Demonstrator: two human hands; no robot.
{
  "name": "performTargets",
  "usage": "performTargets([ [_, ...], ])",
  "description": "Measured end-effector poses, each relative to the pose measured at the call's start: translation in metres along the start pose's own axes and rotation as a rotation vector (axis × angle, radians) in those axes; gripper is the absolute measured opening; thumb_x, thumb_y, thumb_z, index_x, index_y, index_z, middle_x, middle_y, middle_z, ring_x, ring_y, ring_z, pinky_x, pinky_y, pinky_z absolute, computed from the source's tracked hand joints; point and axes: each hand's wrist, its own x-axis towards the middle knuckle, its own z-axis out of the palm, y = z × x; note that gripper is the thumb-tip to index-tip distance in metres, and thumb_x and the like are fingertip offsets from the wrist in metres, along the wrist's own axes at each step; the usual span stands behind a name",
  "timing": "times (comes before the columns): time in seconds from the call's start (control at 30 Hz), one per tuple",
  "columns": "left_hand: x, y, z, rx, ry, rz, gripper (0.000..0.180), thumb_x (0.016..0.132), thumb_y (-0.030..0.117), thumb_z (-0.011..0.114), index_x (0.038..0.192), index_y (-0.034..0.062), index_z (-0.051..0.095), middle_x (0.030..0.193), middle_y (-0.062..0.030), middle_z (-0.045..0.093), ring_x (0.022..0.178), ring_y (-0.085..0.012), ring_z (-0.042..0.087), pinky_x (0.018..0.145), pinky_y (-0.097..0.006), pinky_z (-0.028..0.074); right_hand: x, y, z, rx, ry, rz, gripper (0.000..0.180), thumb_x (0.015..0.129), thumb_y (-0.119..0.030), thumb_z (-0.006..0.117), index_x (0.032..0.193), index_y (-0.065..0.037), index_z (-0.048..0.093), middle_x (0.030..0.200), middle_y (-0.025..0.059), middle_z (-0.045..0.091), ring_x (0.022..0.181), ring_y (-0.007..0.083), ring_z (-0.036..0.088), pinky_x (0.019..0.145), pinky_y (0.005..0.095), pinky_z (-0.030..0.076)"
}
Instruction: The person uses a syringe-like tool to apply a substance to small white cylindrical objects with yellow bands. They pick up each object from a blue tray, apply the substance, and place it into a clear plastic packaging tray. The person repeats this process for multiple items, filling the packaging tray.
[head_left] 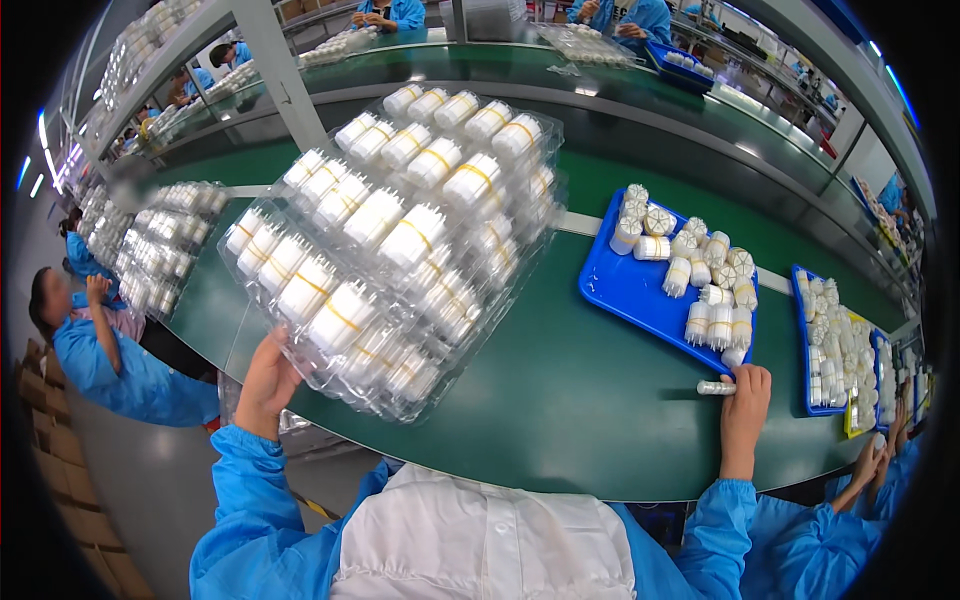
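Observation:
A tall stack of clear plastic trays (480, 315) leans across the left of the bench, its pockets holding white cylindrical bundles (380, 215) with yellow bands. My left hand (268, 383) is closed on the near left edge of this stack, its fingers partly hidden by the plastic. To the right, my right hand (746, 408) is closed at the near corner of a blue tray (625, 285). A small whitish cylinder (714, 388) sticks out leftward from its thumb and fingertips. White banded pieces (712, 325) lie loose in the blue tray, some upright and others on their sides.
The green bench (530, 420) curves round in front of me. More filled trays (825, 350) stand at the right, beside a co-worker's hands (868, 468). Another stack (165, 245) is at the far left near a person in blue (110, 360). A metal post (283, 80) rises behind my stack.

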Motion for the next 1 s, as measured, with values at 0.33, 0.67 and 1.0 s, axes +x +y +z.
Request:
performTargets([
  [0.33,0.018,-0.027,0.089,-0.135,0.069,0.004,0.041,0.101,0.032,0.063,0.13,0.0056,0.054,0.118,-0.013,0.062,0.107,-0.0255,0.061,0.098,-0.043,0.052,0.002,-0.007,-0.004,-0.012,0.018,0.036,0.014,0.086,-0.004,0.068,0.096,0.0,0.059,0.1,0.014,0.061,0.102,0.0365,0.056,0.089,0.0464,0.046],
  [0.67,0.061,-0.045,0.181,-0.191,0.013,0.019,0.05,0.095,0.036,0.071,0.127,0.0015,0.053,0.119,-0.0178,0.054,0.114,-0.029,0.055,0.109,-0.046,0.046,-0.001,-0.018,-0.003,-0.045,0.031,0.065,0.015,0.086,-0.008,0.07,0.094,0.0,0.061,0.102,0.0147,0.061,0.102,0.0368,0.056,0.088,0.0474,0.048],
  [1.0,0.101,-0.056,0.211,-0.21,0.055,0.048,0.041,0.095,0.035,0.071,0.118,0.003,0.058,0.115,-0.0128,0.061,0.11,-0.0265,0.057,0.104,-0.043,0.047,-0.003,-0.023,0.004,-0.091,0.013,0.088,0.015,0.081,-0.005,0.07,0.091,0.001,0.06,0.097,0.0167,0.059,0.099,0.0383,0.055,0.087,0.048,0.047],
])
